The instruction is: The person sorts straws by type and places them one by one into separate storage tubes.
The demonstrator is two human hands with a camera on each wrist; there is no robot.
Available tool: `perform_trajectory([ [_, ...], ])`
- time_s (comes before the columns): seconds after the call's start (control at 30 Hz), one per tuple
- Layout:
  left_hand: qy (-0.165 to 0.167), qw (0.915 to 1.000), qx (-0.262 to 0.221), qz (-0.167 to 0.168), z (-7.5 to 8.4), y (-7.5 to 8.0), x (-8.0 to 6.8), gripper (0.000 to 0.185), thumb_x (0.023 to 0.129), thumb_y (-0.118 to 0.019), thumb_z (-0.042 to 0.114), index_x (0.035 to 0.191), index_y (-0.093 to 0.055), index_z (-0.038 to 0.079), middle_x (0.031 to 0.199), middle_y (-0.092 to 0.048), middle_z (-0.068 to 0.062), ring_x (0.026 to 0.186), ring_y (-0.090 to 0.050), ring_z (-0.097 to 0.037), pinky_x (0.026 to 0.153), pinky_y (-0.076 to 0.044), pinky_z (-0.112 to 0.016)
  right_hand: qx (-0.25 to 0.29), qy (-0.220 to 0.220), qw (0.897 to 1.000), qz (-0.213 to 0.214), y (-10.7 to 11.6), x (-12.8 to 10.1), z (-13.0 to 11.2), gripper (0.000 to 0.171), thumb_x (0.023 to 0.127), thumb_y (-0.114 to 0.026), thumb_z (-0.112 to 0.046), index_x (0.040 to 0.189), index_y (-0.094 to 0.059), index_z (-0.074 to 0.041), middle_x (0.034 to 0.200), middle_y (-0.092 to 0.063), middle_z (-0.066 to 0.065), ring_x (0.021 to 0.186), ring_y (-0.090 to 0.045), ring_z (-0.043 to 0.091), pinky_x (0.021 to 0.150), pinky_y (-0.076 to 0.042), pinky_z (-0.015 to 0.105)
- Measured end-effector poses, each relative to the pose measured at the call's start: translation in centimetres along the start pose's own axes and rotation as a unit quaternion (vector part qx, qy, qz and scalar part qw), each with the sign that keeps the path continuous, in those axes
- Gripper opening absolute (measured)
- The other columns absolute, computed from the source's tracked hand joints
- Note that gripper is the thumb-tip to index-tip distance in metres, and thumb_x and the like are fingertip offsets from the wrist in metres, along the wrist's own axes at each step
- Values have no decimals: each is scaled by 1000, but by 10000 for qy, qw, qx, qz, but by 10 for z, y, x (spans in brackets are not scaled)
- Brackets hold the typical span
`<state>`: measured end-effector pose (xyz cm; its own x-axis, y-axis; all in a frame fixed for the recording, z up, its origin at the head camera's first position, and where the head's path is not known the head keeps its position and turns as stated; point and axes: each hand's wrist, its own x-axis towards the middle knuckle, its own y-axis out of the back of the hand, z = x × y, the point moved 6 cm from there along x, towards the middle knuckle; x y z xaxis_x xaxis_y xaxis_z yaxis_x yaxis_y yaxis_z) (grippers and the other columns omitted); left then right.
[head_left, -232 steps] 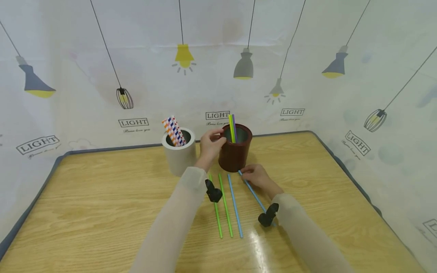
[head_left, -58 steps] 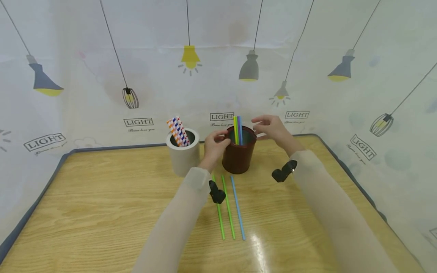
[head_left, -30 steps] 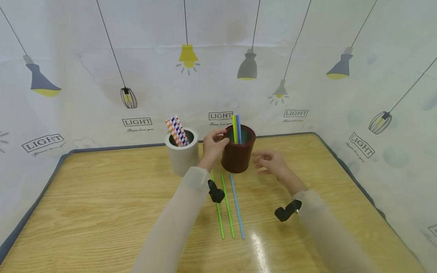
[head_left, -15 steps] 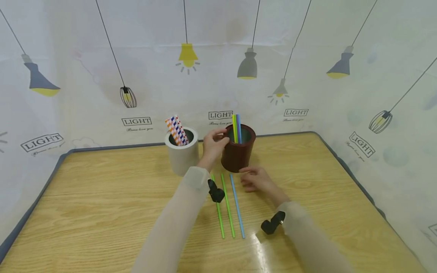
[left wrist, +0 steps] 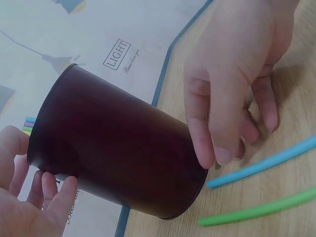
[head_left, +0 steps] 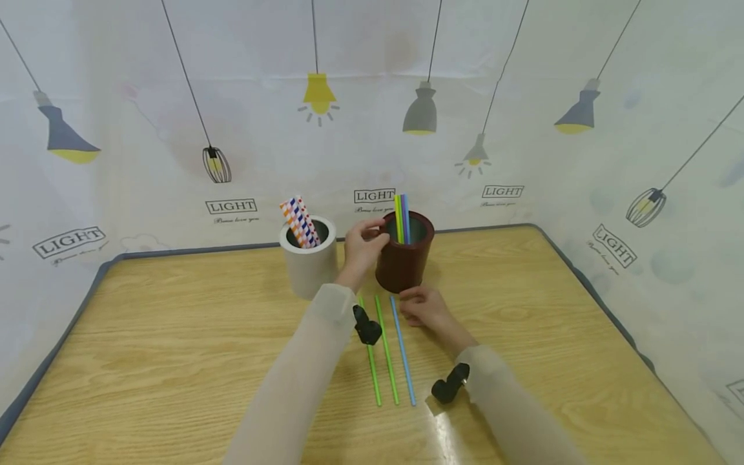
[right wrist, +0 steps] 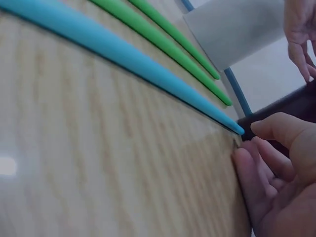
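My left hand [head_left: 361,248] grips the rim of a dark red cup [head_left: 401,270] from its left side. Green, purple and blue straws [head_left: 403,219] lean inside that cup. My right hand [head_left: 427,309] is low over the table just in front of the cup, at the far end of a blue straw [head_left: 403,352]. In the right wrist view its thumb and fingers stand apart, right beside the tip of the blue straw [right wrist: 173,89], holding nothing. Two green straws [head_left: 387,352] lie to the left of the blue one, the outer partly covered by my left wrist.
A white cup [head_left: 310,271] with patterned paper straws [head_left: 299,223] stands left of my left hand. The wooden table [head_left: 174,349] ends at a wall sheet printed with lamps [head_left: 316,93]. Black wrist cameras [head_left: 367,326] hang under both sleeves.
A blue straw from the table now stands in the dark red cup. My right hand has come down from beside the rim and moved left to the remaining blue straw; the left stays put.
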<state>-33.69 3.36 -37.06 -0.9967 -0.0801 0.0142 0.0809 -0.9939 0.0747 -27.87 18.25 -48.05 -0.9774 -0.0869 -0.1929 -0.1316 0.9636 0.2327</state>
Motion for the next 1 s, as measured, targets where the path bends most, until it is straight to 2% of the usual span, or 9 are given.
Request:
perform_trajectory([
  [0.2, -9, 10000, 9, 15, -1, 0, 2, 30, 79, -63, 4, 109, -66, 7, 102, -59, -11, 90, -53, -20, 64, -47, -25, -430, 405, 9981, 158, -7, -4, -8, 27, 79, -66, -3, 102, -61, 10, 70, -61, 7, 52, -51, 10, 47, -44, 23],
  [0.33, -31, 10000, 25, 28, -1, 0, 2, 30, 79, -63, 4, 109, -66, 7, 101, -59, -11, 91, -53, -20, 63, -47, -24, -817, 356, 9956, 286, -7, -5, -9, 27, 77, -70, -7, 100, -64, 6, 74, -62, 8, 52, -51, 11, 47, -44, 23],
  [0.47, -29, 10000, 32, 33, 0, 1, 2, 30, 79, -63, 4, 109, -65, 7, 102, -59, -11, 92, -53, -20, 65, -47, -25, -1266, 329, 9904, 440, -8, -3, -9, 26, 75, -73, -11, 97, -65, 0, 72, -60, 4, 50, -51, 12, 48, -43, 23],
  [0.67, -29, 10000, 28, 44, 0, 0, 1, 30, 79, -62, 3, 109, -65, 7, 103, -59, -11, 93, -53, -20, 65, -48, -24, -1731, 469, 9825, 496, -7, -3, -10, 26, 73, -75, -13, 95, -66, -2, 70, -57, 1, 55, -50, 11, 52, -42, 23],
  [0.8, -9, 10000, 4, 49, 0, 0, 1, 31, 79, -62, 3, 109, -65, 7, 102, -59, -11, 92, -53, -20, 63, -48, -24, -1781, 543, 9814, 470, -6, -3, -11, 26, 72, -75, -10, 95, -66, -2, 71, -58, 1, 56, -50, 11, 53, -42, 23],
  [1.0, -3, 10000, 3, 72, 1, 0, 1, 31, 79, -62, 3, 109, -66, 7, 102, -59, -11, 90, -53, -19, 63, -48, -24, -1452, 494, 9875, 367, -5, -3, -12, 25, 71, -73, -3, 95, -66, 1, 70, -58, 3, 52, -49, 10, 48, -42, 22],
])
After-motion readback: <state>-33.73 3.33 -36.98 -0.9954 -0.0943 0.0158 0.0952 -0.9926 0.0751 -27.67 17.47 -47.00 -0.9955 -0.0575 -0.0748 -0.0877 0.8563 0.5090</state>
